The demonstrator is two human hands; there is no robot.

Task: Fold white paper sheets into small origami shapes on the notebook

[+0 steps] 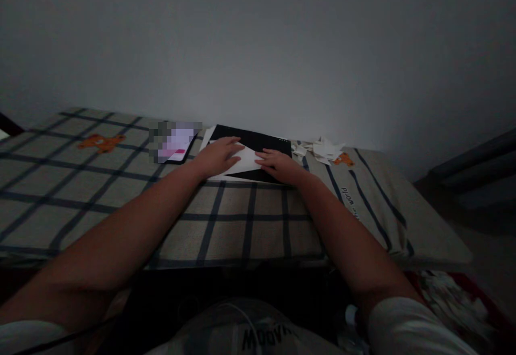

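Note:
A white sheet of paper (pixel 246 162), with a pointed outline toward the right, lies on a flat black board or folder (pixel 250 138). My left hand (pixel 220 156) rests on the paper's left part, fingers stretched out and slightly apart. At the paper's right tip, my right hand (pixel 278 164) lies with its fingers extended over the edge and its palm above the black surface. Neither hand grips anything that I can see. More white paper (pixel 207 135) shows under the board's left edge.
Left of the board lies a tablet or phone (pixel 177 148) with a lit, partly blurred screen. Folded white paper pieces (pixel 324 149) sit to the right. A checked cloth (pixel 234 226) covers the table, against a grey wall (pixel 258 48). A bottle (pixel 350 317) stands low at the right.

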